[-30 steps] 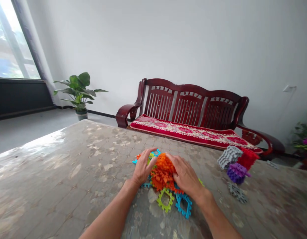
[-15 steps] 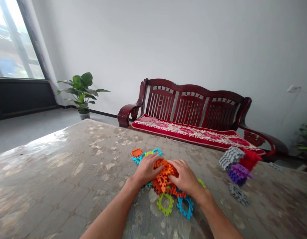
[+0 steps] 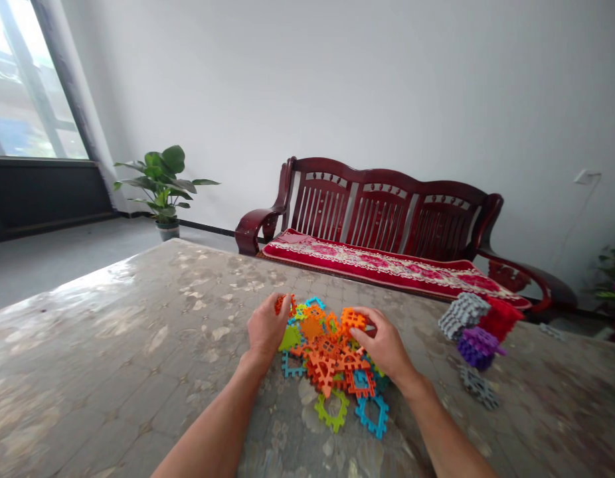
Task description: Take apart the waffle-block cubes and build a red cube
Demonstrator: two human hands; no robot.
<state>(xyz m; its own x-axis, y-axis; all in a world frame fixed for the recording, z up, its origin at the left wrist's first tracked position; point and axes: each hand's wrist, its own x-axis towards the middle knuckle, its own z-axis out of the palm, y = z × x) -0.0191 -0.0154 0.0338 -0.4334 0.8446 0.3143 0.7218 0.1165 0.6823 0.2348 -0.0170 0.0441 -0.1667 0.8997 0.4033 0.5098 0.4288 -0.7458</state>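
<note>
A loose pile of toothed plastic building pieces [image 3: 327, 355] in orange, green and blue lies on the table in front of me. My left hand [image 3: 268, 325] is at the pile's far left side, thumb and fingers closed on an orange building piece [image 3: 284, 305]. On the right, my right hand [image 3: 383, 338] grips a second orange building piece [image 3: 352, 321] just over the pile. A green frame piece [image 3: 332, 410] and a blue frame piece [image 3: 372, 416] lie flat at the near edge of the heap.
Stacks of grey pieces [image 3: 463, 315], red pieces [image 3: 501, 320] and purple pieces [image 3: 479, 348] stand to the right on the patterned table [image 3: 138, 372]. A loose grey piece [image 3: 479, 387] lies nearer. Behind the table is a wooden bench [image 3: 382, 206]; a potted plant [image 3: 163, 182] stands at left.
My hands have moved apart from the middle of the pile. The left went left to the orange piece at the far side; the right now holds an orange piece up at the right.
</note>
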